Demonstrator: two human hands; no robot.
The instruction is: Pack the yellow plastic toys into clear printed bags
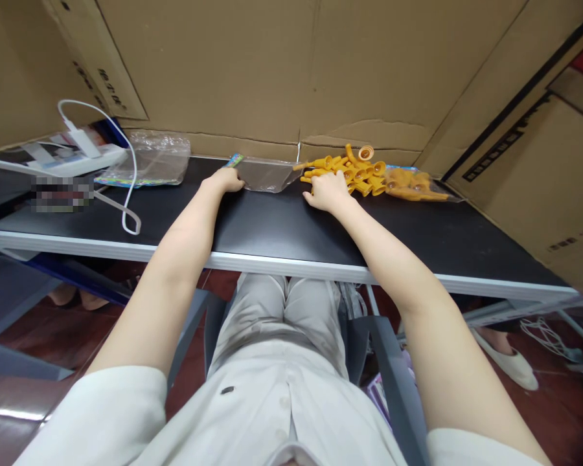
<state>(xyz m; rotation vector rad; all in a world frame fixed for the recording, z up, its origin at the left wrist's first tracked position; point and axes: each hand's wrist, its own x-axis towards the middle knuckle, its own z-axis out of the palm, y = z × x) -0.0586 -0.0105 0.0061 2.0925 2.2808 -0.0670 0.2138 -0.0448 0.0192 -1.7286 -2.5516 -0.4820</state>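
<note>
Clear flat plastic bag with a blue-green printed strip (268, 176) lies on the black table (282, 226), long axis roughly 9-to-3 o'clock, strip at its 9 o'clock end, other end right by the pile of yellow-orange plastic pipe-shaped pieces with flared cups (363, 172). Left hand (227, 180) is at the strip end, fingers curled, bag at its 3 o'clock; can't tell if it pinches the bag or just presses. Right hand (328, 191) is palm-down, half curled, fingers on the pile's near 8 o'clock side, pieces spreading from its 12 to 2 o'clock; can't tell if any piece is gripped. Right hand is nearer the pile, bag at its 10 o'clock. Filled clear bag of yellow-orange pieces (415, 186) sits at the pile's 3 o'clock
</note>
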